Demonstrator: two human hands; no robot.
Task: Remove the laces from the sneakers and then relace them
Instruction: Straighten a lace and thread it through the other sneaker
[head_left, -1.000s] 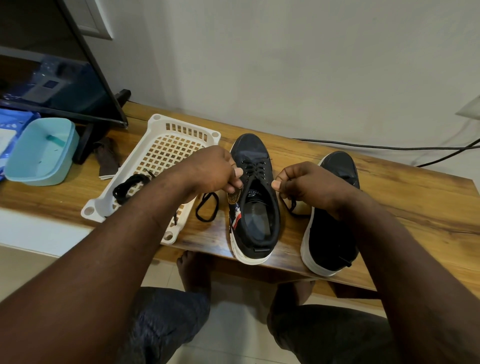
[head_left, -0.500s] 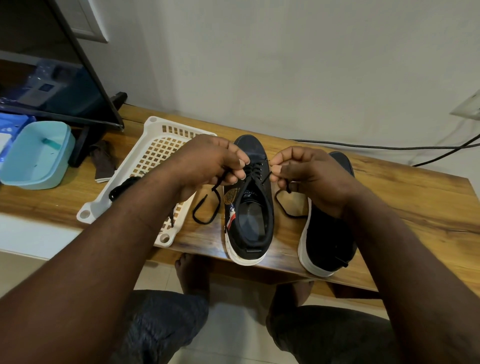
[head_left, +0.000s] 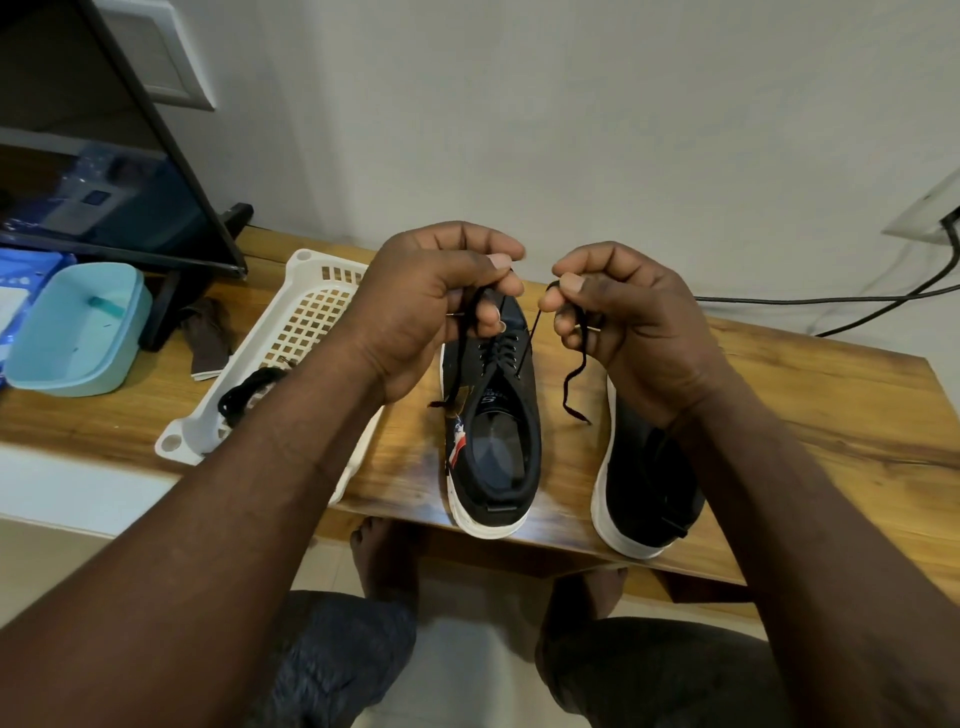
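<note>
From the head view, the left hand (head_left: 431, 306) and right hand (head_left: 628, 322) are each pinching one end of the black lace (head_left: 529, 340), lifting it above the partly laced left sneaker (head_left: 493, 447) (the right sneaker (head_left: 649, 493) is sitting just beside it) on the wooden table (head_left: 831, 415).

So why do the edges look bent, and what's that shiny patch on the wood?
Head view: the wide-angle lens bows the table edge and tilts the screen; same view: the shiny patch is glare on polished wood beside the heel of the laced sneaker; its source is out of frame.
</note>
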